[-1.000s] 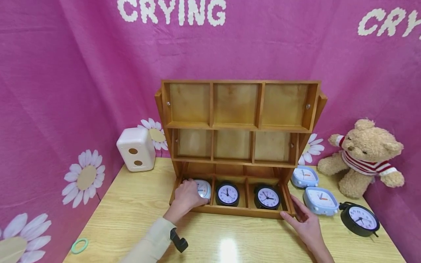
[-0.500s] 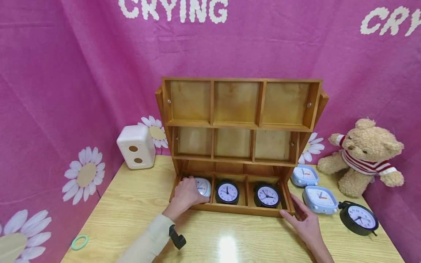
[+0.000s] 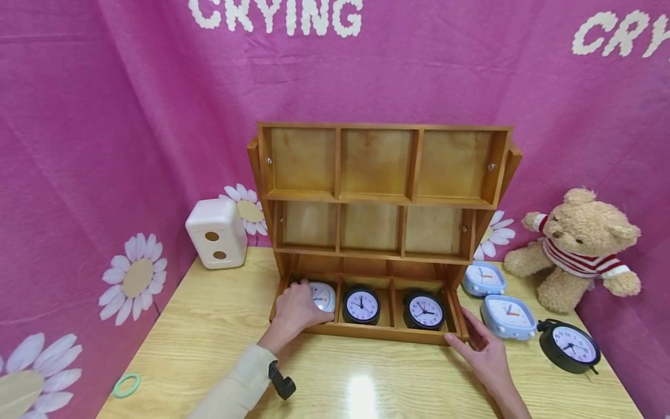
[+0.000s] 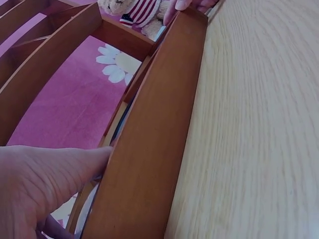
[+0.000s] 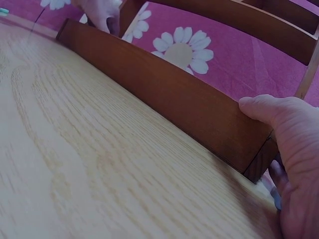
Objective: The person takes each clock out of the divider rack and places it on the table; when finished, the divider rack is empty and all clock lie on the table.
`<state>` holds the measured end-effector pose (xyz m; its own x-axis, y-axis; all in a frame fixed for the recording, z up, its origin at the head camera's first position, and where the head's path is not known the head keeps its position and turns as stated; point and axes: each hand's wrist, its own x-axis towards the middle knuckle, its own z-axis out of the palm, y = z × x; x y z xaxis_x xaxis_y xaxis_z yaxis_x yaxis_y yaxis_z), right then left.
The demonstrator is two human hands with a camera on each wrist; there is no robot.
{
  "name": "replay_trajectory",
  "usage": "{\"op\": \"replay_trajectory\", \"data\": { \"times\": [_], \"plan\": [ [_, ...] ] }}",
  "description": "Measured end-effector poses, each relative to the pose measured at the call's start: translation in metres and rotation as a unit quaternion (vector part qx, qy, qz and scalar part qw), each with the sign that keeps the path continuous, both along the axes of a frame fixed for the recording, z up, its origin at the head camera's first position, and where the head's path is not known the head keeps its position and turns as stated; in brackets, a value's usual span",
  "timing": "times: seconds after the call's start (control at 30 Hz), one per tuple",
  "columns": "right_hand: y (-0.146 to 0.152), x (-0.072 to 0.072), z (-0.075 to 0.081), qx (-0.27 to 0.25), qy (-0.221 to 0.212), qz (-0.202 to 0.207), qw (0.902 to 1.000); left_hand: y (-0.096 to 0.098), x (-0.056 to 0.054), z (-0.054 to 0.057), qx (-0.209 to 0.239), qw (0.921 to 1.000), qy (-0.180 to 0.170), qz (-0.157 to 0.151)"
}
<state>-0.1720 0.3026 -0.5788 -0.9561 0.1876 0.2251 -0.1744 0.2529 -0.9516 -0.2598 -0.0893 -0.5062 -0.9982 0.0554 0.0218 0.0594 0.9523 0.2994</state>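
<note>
- Wooden rack (image 3: 369, 228) as landmark: the pale blue clock (image 3: 324, 297) sits in its bottom-left compartment, and the left hand's (image 3: 296, 307) grip is narrow, pinching that clock.
- Right hand (image 3: 487, 354) grips the rack's bottom right corner; a light, steady hold there should stop it sliding.
- Best, I judge, to seat the clock flat and face-up, matching the middle black clock (image 3: 362, 306) and right black clock (image 3: 424, 311) in the rack's bottom row, then free the fingers without dragging it.
- Head view alone shows the clock faces.
- Left wrist view shows the left thumb meeting the rack's front board (image 4: 144, 134).
- Right wrist view shows fingers behind the rack's end, above the surface (image 5: 99, 149).
</note>
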Motion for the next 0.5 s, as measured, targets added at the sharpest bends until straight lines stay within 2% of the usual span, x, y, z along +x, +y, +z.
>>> {"op": "replay_trajectory", "data": {
  "times": [0.27,0.5],
  "plan": [
    [0.0000,0.0006,0.0001,0.018,-0.005,0.000,0.9998,-0.0047,0.0010,-0.0018,0.031,0.9992,0.021,-0.014],
    [0.0001,0.0019,-0.0013,0.029,-0.005,-0.002,0.9996,-0.0064,0.0031,-0.0084,0.021,0.9970,0.070,-0.027]
  ]
}}
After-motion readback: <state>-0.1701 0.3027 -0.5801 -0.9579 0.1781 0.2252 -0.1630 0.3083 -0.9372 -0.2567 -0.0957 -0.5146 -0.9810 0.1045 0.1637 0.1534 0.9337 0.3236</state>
